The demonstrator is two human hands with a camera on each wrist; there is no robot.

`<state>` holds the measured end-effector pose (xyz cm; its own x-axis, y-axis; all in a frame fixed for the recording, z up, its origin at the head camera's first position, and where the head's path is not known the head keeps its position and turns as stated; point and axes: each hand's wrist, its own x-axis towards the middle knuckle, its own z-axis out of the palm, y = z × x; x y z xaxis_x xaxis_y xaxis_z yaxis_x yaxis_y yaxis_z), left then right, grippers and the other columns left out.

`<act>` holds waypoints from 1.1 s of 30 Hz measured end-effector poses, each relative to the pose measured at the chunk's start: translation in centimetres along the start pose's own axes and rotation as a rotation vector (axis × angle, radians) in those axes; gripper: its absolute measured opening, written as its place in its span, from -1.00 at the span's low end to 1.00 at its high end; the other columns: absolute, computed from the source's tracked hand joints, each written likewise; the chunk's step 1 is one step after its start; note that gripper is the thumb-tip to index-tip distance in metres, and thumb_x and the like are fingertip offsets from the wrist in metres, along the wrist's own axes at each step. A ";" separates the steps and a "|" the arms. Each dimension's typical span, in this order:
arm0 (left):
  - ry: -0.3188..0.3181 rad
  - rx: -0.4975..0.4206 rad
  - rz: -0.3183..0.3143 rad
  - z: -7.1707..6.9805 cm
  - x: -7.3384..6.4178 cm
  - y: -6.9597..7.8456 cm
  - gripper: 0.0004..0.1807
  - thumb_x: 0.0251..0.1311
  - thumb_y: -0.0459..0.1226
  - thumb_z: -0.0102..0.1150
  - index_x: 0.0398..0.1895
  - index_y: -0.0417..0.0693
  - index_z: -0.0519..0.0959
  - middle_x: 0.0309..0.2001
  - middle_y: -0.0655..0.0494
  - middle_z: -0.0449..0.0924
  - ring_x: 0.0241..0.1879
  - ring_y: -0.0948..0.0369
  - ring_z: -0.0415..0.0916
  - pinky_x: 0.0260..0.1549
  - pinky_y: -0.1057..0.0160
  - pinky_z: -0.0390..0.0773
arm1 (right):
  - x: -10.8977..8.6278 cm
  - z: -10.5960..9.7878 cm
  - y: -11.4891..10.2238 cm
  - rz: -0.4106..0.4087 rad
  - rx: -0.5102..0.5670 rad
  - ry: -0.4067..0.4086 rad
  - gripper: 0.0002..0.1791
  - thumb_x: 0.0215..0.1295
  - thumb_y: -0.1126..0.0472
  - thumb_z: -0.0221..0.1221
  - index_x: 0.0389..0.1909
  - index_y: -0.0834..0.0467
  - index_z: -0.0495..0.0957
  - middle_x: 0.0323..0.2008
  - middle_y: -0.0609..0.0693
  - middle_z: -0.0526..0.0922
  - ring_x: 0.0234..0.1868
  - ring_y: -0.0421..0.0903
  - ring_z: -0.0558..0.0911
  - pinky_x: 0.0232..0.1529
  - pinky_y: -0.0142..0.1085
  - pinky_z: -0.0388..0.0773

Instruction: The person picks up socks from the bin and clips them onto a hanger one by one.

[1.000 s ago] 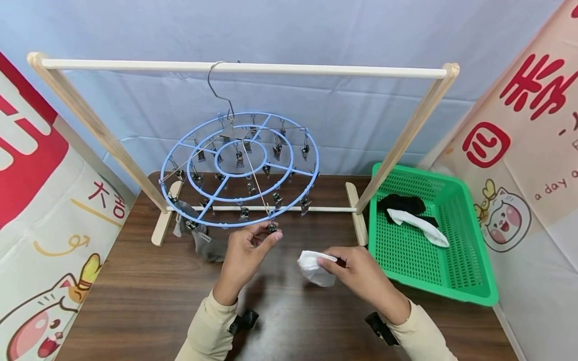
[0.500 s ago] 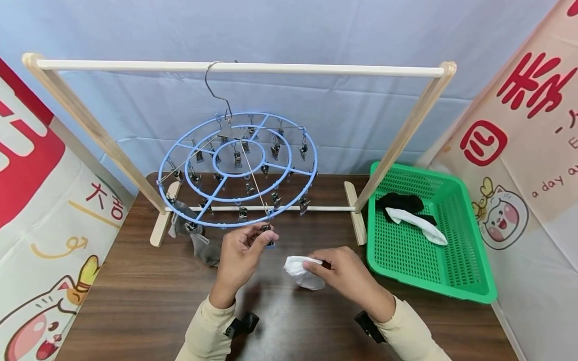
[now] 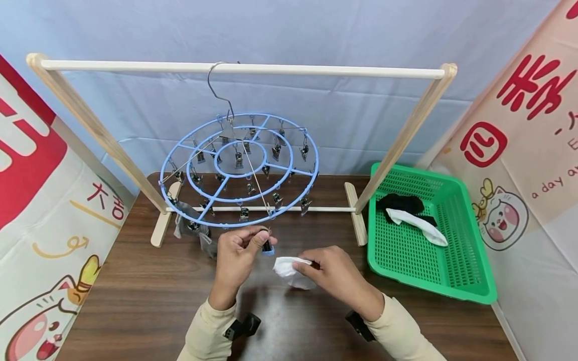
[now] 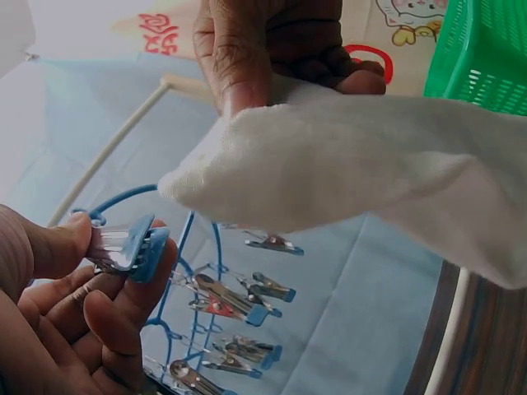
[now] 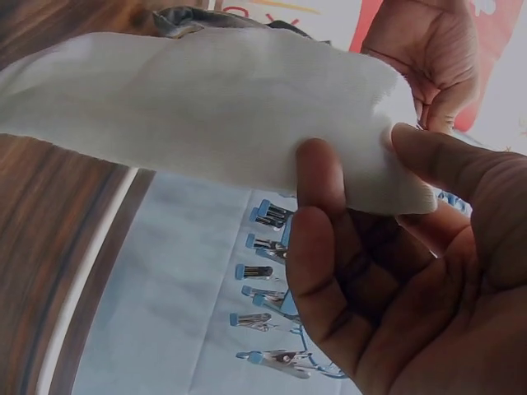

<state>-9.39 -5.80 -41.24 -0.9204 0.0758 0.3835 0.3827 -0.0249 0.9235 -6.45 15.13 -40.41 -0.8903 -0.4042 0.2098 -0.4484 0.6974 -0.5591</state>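
Observation:
My left hand (image 3: 237, 260) pinches a metal clip (image 3: 268, 247) at the front rim of the round blue clip hanger (image 3: 226, 225). Seen from the left wrist, the clip's blue-tipped jaws are slightly parted, with no cloth between them. My right hand (image 3: 338, 278) grips a white sock (image 3: 289, 271) near one edge, thumb on one side and fingers on the other. In the right wrist view, the sock (image 5: 206, 107) stretches out limp and flat. Its near edge is a short way right of the clip, apart from it. A grey sock (image 3: 206, 245) hangs at the hanger's left front.
A wooden rack (image 3: 316, 69) carries the hanger by its hook over the brown table (image 3: 135, 301). Several unused clips dangle from the rings. On the right stands a green basket (image 3: 433, 290) holding a black sock (image 3: 404, 202) and a white one (image 3: 420, 228).
My right hand has brought the white sock leftward, closer to the clip. My left hand has shifted slightly down and left, tilting the clip so its blue tips now show.

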 end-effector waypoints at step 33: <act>-0.082 0.083 -0.118 -0.1 -0.2 0.3 -0.85 0.21 -0.27 0.27 -0.35 -0.20 0.72 -0.49 0.05 0.71 -0.36 0.24 0.67 -0.38 0.36 0.57 | 0.9 0.5 -1.1 -0.048 -0.087 0.033 -0.90 0.23 0.06 0.30 -0.40 -0.02 0.70 -0.42 -0.21 0.71 -0.46 -0.38 0.57 -0.47 -0.37 0.48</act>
<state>-9.10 -5.92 -40.99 -0.9512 0.1544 0.2671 0.2804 0.0711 0.9573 -6.67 13.67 -40.03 -0.8691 -0.4198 0.2617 -0.4946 0.7268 -0.4766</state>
